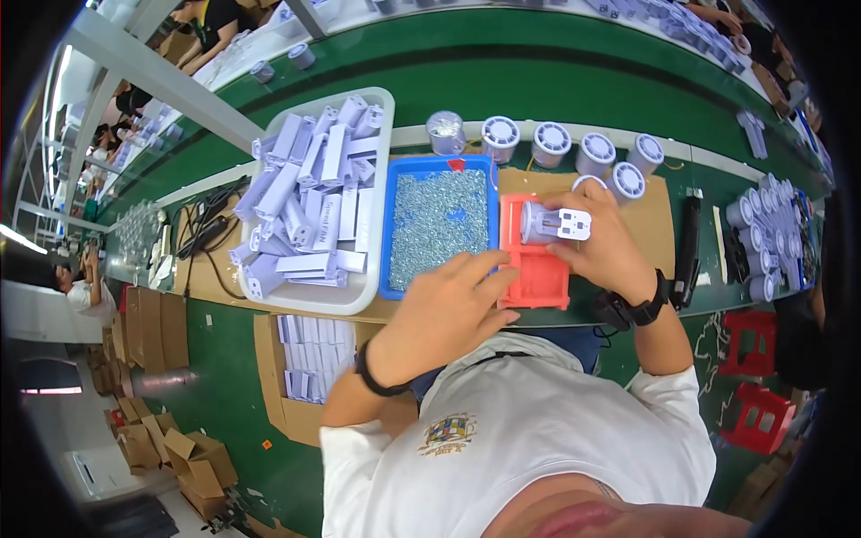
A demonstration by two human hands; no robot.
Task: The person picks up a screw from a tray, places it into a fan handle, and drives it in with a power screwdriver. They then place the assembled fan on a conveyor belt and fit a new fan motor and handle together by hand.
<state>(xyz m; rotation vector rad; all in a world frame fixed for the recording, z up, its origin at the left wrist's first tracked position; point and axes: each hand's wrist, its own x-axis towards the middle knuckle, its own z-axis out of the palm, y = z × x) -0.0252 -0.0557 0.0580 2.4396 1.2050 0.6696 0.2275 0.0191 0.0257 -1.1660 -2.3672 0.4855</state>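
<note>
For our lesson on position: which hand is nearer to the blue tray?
Left. The left hand is at the near right corner of the blue tray; the right hand is farther right, by the red fixture, holding a white part.

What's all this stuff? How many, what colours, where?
Tub: one, white, left
Long parts: many, white, in tub
Tray: one, blue, centre
Metal bits: countless, silvery, in tray
Fixture: one, red, right of tray
Held part: one, white, at fixture
Vented parts: about six, white, behind fixture
Tool: one, black, right of fixture
Cables: several, black, beside tub
Boxes: several, brown, lower left
Stools: two, red, lower right
People: several, clothes vary, background
Left hand: one, bare, at fixture
Right hand: one, bare, on held part
</note>
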